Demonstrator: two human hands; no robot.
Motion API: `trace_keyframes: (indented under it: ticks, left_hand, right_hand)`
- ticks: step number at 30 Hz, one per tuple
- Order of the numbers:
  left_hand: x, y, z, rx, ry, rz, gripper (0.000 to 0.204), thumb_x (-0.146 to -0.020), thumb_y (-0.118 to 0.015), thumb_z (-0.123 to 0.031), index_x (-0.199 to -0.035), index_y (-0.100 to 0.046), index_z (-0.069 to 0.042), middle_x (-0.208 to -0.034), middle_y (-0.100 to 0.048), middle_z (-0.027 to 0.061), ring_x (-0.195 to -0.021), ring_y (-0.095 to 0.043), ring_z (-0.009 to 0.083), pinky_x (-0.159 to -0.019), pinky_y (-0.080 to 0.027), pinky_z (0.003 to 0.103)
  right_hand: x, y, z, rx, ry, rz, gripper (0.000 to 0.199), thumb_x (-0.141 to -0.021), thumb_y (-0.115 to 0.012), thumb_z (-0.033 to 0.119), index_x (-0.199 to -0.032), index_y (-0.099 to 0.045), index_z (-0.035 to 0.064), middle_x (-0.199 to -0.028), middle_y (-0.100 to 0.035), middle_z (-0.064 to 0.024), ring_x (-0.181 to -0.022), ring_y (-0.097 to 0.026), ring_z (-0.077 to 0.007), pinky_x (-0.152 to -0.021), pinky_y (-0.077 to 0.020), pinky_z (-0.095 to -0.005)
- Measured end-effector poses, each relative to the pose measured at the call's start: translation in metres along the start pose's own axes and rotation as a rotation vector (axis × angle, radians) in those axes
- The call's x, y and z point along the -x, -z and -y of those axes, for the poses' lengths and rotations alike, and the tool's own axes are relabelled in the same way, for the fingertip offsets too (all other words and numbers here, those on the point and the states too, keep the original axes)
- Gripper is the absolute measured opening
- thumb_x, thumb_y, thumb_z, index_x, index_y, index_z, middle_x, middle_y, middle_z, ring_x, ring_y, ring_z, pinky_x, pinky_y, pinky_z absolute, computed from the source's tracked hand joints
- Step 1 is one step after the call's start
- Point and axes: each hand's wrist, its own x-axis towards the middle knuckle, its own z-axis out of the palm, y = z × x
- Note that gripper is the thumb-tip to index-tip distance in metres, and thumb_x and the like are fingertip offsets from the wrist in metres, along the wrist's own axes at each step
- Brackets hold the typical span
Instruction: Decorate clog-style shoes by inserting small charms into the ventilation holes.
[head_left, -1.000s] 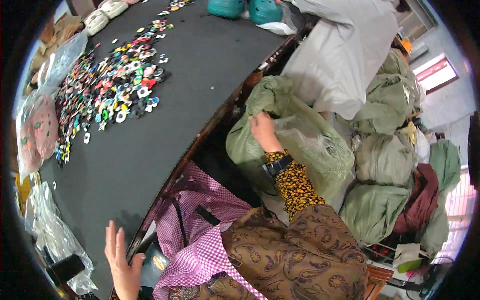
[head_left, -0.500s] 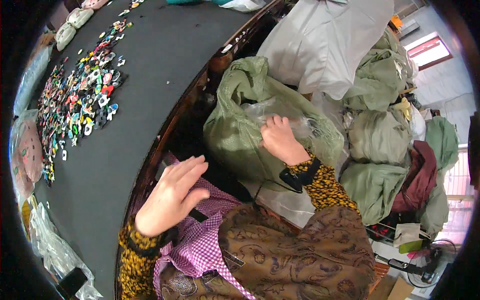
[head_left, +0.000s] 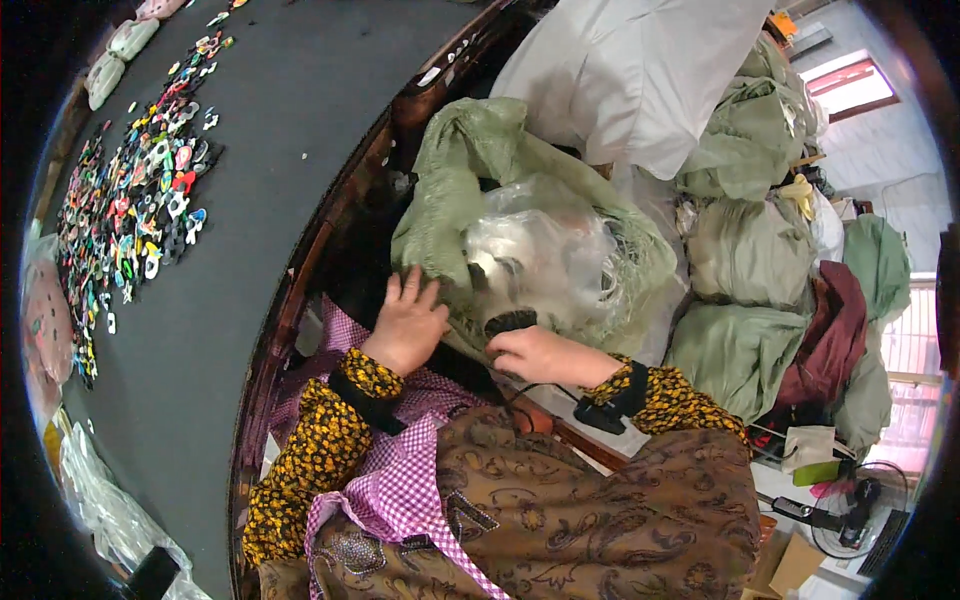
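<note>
Interior light, moderate and diffuse; red-framed window (head_left: pixel 850 88), above and right of the green woven sack (head_left: pixel 440 190), burnt to white, barred window (head_left: pixel 908 345) farther right washed pinkish. Whitish glare on clear plastic film (head_left: pixel 540 235) inside the sack; deep shadow along its left side. Fisheye distortion: wooden table edge (head_left: pixel 308 262) left of the sack bowed, outer rim black, outlying detail soft.

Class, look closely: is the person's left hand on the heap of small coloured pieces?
No, the left hand is at the green sack, while the coloured pieces lie apart on the dark table.
</note>
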Motion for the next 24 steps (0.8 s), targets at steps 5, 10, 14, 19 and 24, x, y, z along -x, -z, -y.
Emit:
trace_keyframes:
  ticks: [5, 10, 14, 19, 24]
  left_hand:
    - [0.008, -0.016, 0.014, 0.119, 0.159, 0.264, 0.036, -0.090, -0.052, -0.038, -0.098, -0.069, -0.007, -0.111, -0.060, 0.0161, -0.115, -0.047, 0.0381, -0.099, -0.027, 0.058]
    - [0.021, -0.025, 0.012, 0.139, 0.217, 0.265, 0.031, -0.090, -0.053, -0.035, -0.102, -0.063, -0.008, -0.108, -0.060, 0.0143, -0.111, -0.050, 0.0362, -0.097, -0.032, 0.053]
    - [0.026, -0.008, 0.009, 0.226, 0.181, 0.003, 0.029, -0.088, -0.057, -0.033, -0.101, -0.061, -0.007, -0.109, -0.059, 0.0148, -0.109, -0.052, 0.0356, -0.094, -0.035, 0.049]
    - [0.037, 0.021, 0.002, 0.215, 0.101, -0.131, 0.027, -0.087, -0.060, -0.027, -0.102, -0.059, -0.005, -0.112, -0.058, 0.0153, -0.106, -0.054, 0.0345, -0.089, -0.038, 0.045]
    - [0.060, 0.039, 0.000, 0.315, 0.075, -0.175, 0.026, -0.086, -0.061, -0.025, -0.102, -0.058, -0.005, -0.107, -0.058, 0.0143, -0.101, -0.056, 0.0311, -0.084, -0.040, 0.042]
  right_hand:
    - [0.024, 0.010, -0.036, -0.249, -0.328, -0.170, 0.030, -0.089, -0.055, 0.026, -0.102, -0.062, 0.0005, -0.091, -0.066, -0.0190, -0.084, -0.063, -0.0313, -0.076, -0.0485, -0.0399]
    - [0.012, 0.059, -0.024, 0.085, -0.189, -0.714, 0.032, -0.086, -0.062, 0.022, -0.111, -0.058, 0.0026, -0.099, -0.062, -0.0159, -0.093, -0.060, -0.0318, -0.079, -0.0470, -0.0409]
    - [-0.005, 0.088, -0.018, 0.777, -0.187, -0.707, 0.052, -0.081, -0.069, 0.024, -0.125, -0.048, 0.0068, -0.122, -0.051, -0.0148, -0.110, -0.051, -0.0345, -0.086, -0.0428, -0.0476]
    - [-0.017, 0.093, -0.074, 0.521, -0.452, -0.444, 0.070, -0.074, -0.073, 0.029, -0.131, -0.039, 0.0049, -0.118, -0.052, -0.0202, -0.108, -0.051, -0.0382, -0.086, -0.0431, -0.0468]
    - [-0.025, 0.100, -0.080, 0.090, -0.375, -0.410, 0.030, -0.081, -0.065, 0.022, -0.095, -0.061, -0.0037, -0.083, -0.064, -0.0148, -0.076, -0.060, -0.0244, -0.070, -0.0460, -0.0312]
